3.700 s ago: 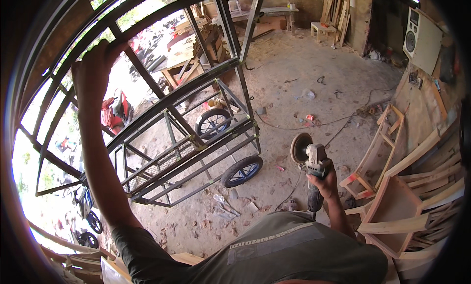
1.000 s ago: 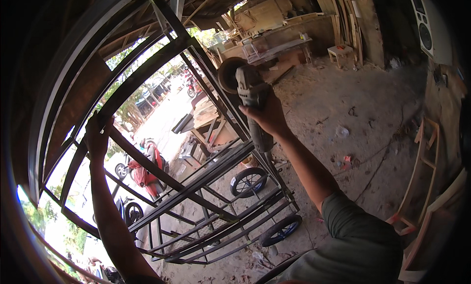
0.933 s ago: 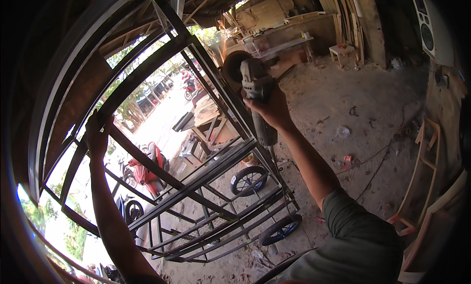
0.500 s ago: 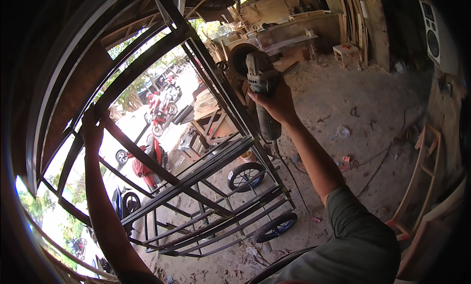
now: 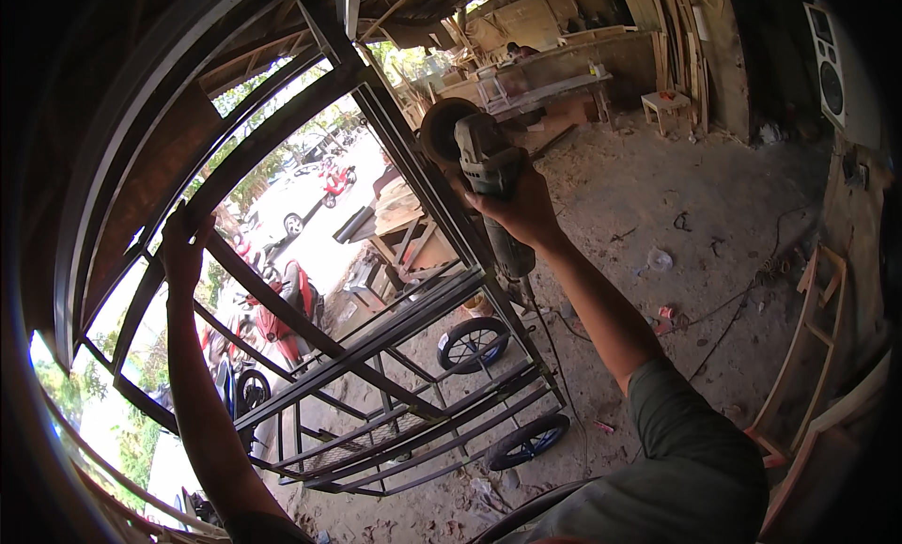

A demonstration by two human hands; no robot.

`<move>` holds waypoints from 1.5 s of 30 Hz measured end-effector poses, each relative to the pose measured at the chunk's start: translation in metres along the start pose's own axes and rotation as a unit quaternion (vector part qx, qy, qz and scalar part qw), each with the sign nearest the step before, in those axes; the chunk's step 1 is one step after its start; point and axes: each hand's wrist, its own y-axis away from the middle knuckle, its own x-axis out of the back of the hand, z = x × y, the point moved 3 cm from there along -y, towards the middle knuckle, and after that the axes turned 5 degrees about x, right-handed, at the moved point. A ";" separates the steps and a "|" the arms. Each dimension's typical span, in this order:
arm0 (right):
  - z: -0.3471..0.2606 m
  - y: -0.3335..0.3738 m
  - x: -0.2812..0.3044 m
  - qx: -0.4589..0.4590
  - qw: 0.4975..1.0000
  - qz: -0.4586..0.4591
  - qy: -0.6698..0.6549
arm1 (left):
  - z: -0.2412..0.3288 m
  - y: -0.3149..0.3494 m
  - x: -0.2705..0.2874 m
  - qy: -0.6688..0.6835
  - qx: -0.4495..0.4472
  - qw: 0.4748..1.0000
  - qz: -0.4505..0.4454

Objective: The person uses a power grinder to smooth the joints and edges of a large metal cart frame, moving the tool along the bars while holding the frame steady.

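Observation:
A tall cart frame of dark metal tubing [image 5: 324, 342] stands in front of me, with spoked wheels at its base. My left hand [image 5: 184, 248] is closed around a curved bar high on the frame's left side. On the right, my right hand [image 5: 522, 204] grips an angle grinder [image 5: 485, 154] by its body, raised beside the frame's upright bars. The grinder's round disc [image 5: 442, 131] lies close to those uprights; I cannot tell whether it touches them. Its cord hangs down past the frame.
Wheels [image 5: 473, 345] stand on the dirt floor under the frame. A small stool [image 5: 665, 107] and a workbench [image 5: 554, 91] are at the back. Wooden frames [image 5: 813, 342] lean at the right, below a speaker [image 5: 829, 69]. Red motorbikes [image 5: 282, 318] are parked outside.
The grinder and my right hand have shifted slightly left, toward the uprights. My left hand keeps its grip on the bar. Outside, a white car now shows behind the frame.

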 end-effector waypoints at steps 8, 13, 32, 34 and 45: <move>0.015 0.006 0.004 0.035 0.999 -0.005 0.011 | 0.005 0.001 0.004 -0.045 0.010 0.999 -0.001; 0.000 -0.007 0.003 0.059 0.997 -0.025 0.035 | 0.005 -0.001 0.002 -0.018 0.029 0.999 -0.017; -0.003 0.065 -0.014 0.047 0.993 -0.103 0.030 | 0.005 -0.001 -0.002 0.044 0.027 0.998 -0.022; -0.011 0.071 -0.007 -0.051 0.993 -0.069 -0.083 | 0.009 0.002 -0.002 0.022 0.012 1.000 0.003; -0.031 -0.018 0.010 -0.277 0.831 -0.162 -0.454 | 0.023 -0.008 0.010 0.076 -0.006 0.996 -0.039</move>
